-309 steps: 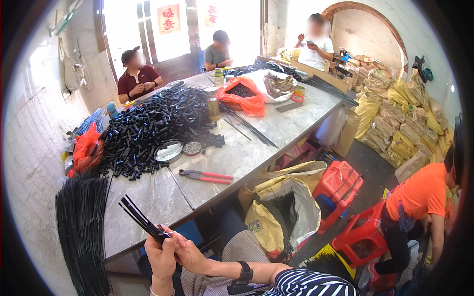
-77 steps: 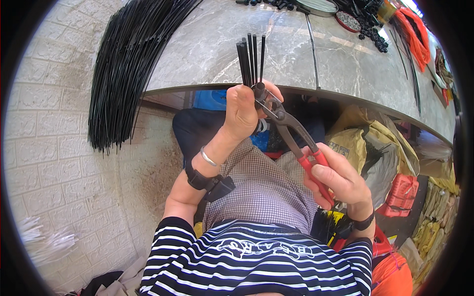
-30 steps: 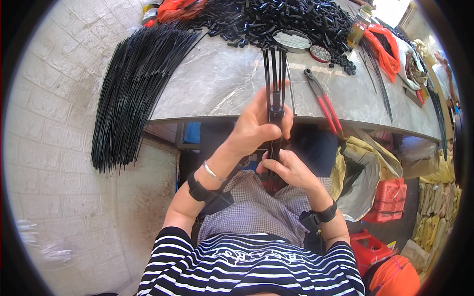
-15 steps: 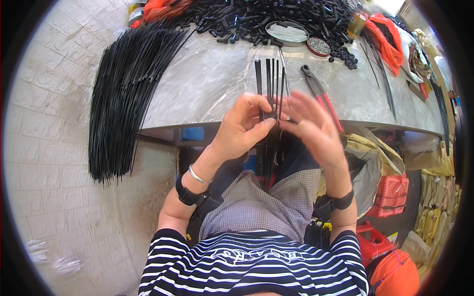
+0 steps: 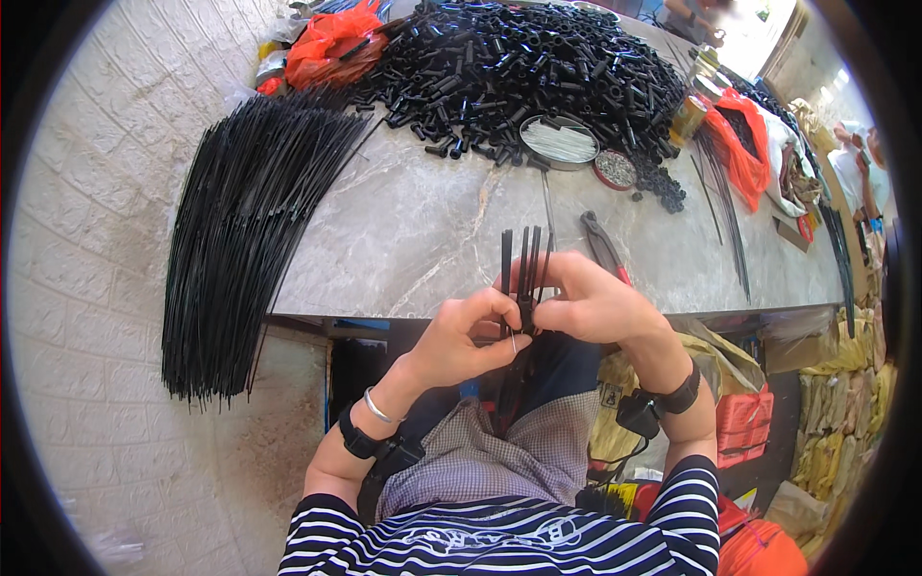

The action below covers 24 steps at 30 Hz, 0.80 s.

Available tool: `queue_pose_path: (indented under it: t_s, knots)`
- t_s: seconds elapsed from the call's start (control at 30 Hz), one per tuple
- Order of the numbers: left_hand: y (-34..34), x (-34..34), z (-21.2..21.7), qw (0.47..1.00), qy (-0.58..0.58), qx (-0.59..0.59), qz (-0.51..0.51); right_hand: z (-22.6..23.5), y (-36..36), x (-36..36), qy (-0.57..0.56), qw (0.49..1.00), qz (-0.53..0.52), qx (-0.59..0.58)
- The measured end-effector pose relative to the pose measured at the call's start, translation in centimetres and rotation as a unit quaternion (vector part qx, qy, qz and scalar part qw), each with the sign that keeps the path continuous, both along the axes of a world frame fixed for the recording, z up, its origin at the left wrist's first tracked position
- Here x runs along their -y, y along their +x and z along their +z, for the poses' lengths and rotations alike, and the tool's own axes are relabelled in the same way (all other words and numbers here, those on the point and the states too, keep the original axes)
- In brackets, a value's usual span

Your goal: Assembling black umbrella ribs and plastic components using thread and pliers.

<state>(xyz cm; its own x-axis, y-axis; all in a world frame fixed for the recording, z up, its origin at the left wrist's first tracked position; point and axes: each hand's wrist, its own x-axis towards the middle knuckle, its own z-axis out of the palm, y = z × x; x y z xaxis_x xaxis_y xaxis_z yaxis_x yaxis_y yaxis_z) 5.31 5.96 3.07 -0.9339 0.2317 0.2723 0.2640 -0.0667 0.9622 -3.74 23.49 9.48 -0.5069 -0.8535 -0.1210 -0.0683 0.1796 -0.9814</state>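
Observation:
In front of my lap stands a small bundle of thin black rods (image 5: 533,252), with a dark joint at its middle between my hands. My right hand (image 5: 597,305) is closed round the bundle from the right, thumb and fingers at the joint. My left hand (image 5: 459,338) is closed in a pinch at the left of the joint. A thin pale wire (image 5: 514,343) shows at its fingertips. The lower ends of the rods hang toward my legs and are partly hidden.
The grey table (image 5: 423,240) bears a heap of black tubular parts (image 5: 538,72), a tin of pale pins (image 5: 558,142), a red-rimmed tin (image 5: 615,171) and pliers (image 5: 605,248). A large sheaf of black rods (image 5: 245,240) overhangs its left edge. An orange bag (image 5: 744,144) lies at right.
My right hand has moved in from the right and closed on the rods. The view has tipped up, showing more of the table and the heap.

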Motion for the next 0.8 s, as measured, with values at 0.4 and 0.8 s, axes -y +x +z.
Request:
queue_pose_path:
  t_s: [0.4,0.8]
  knots:
    - [0.4,4.0,-2.8,0.994,0.085,0.047,0.042,-2.1,-15.7,7.3,0.005,0.959,-0.146,-0.242]
    - [0.2,4.9,-3.7,0.993,0.085,0.052,0.060,-5.4,-24.1,20.1,0.347,0.781,-0.274,-0.441]
